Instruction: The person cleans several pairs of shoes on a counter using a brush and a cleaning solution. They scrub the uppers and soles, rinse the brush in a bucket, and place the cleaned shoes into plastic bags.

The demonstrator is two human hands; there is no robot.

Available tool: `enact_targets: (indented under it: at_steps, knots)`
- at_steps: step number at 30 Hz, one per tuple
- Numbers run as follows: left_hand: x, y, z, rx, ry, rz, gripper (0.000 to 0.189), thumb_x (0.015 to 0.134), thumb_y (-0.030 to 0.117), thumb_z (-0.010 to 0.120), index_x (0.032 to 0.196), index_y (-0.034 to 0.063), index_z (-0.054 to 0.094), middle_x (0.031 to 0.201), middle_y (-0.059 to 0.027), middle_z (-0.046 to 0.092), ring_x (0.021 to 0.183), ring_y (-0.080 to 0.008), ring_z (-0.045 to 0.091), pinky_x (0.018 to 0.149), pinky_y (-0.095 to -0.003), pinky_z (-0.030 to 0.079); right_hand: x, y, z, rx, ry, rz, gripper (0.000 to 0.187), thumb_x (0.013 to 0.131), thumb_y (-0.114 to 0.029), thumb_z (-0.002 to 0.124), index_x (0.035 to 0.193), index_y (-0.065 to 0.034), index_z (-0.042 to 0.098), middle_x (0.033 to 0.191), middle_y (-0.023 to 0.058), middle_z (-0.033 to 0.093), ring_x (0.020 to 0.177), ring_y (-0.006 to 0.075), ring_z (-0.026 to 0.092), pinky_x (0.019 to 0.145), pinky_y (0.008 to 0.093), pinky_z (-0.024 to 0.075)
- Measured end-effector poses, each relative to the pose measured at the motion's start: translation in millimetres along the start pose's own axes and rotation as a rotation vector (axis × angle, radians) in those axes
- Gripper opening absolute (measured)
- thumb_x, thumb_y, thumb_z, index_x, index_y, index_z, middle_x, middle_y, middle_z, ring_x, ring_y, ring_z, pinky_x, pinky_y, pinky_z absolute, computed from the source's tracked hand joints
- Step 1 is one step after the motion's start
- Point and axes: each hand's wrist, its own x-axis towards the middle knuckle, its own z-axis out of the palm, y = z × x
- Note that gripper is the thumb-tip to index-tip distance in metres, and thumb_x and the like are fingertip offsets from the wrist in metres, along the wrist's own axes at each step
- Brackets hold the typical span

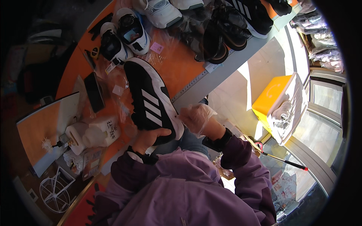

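Note:
A black Adidas sneaker (147, 99) with white side stripes and a thick white sole is tilted on its side in front of me, its toe pointing away. My left hand (148, 139) grips it at the heel, thumb across the black upper. My right hand (195, 117) wears a thin clear plastic glove. Its bent fingers are at the heel end of the white sole (176, 124). A small dark speck shows by the fingertips; whether the fingers hold something is hidden.
White sneakers (133, 31) and plastic-wrapped black shoes (217, 39) crowd the far orange tabletop (181, 60). At left lie a phone (94, 91), a tape measure (94, 52) and white plastic bottles (93, 134). A yellow crate (271, 93) holding a white shoe (282, 111) stands at right.

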Motion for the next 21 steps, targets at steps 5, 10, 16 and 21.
enact_targets:
  at_steps: [5, 10, 16, 21]
  knots:
    - [-1, 1, 0, -0.063, -0.01, -0.041, 0.035, 0.076, 0.006, 0.077, 0.109, 0.0012, 0.067, 0.104, -0.004, 0.066, 0.094, -0.0153, 0.061, 0.085, -0.0288, 0.051, 5, -1, 17, 0.026, 0.171, -0.006, 0.016, 0.084, -0.025, 0.064, 0.088, -0.009, 0.063, 0.075, 0.0134, 0.063, 0.068, 0.0361, 0.063, 0.058, 0.0431, 0.0499]
    - [2, -5, -5, -0.029, -0.026, 0.024, 0.035, 0.074, 0.008, 0.078, 0.107, 0.0011, 0.068, 0.103, -0.0044, 0.066, 0.094, -0.0162, 0.062, 0.084, -0.0287, 0.051, 19, -2, 24, 0.066, 0.271, 0.068, 0.015, 0.084, -0.022, 0.064, 0.086, -0.0073, 0.062, 0.072, 0.0146, 0.061, 0.066, 0.0364, 0.063, 0.057, 0.0428, 0.0495]
    - [2, -9, -6, -0.023, -0.014, 0.005, 0.036, 0.075, 0.01, 0.078, 0.108, 0.0008, 0.068, 0.104, -0.0045, 0.066, 0.095, -0.0164, 0.061, 0.086, -0.0289, 0.05, 21, -1, 18, -0.103, 0.19, 0.057, 0.017, 0.084, -0.025, 0.063, 0.083, -0.0076, 0.061, 0.07, 0.0133, 0.06, 0.065, 0.0352, 0.063, 0.057, 0.0417, 0.051]
    - [4, -9, -3, 0.054, 0.004, 0.108, 0.04, 0.075, 0.015, 0.079, 0.11, -0.0005, 0.066, 0.108, -0.0049, 0.065, 0.099, -0.0171, 0.059, 0.087, -0.0297, 0.049, 23, -2, 15, -0.015, 0.253, 0.039, 0.019, 0.085, -0.024, 0.065, 0.079, -0.0065, 0.06, 0.066, 0.0159, 0.059, 0.064, 0.0359, 0.062, 0.057, 0.0423, 0.0497]
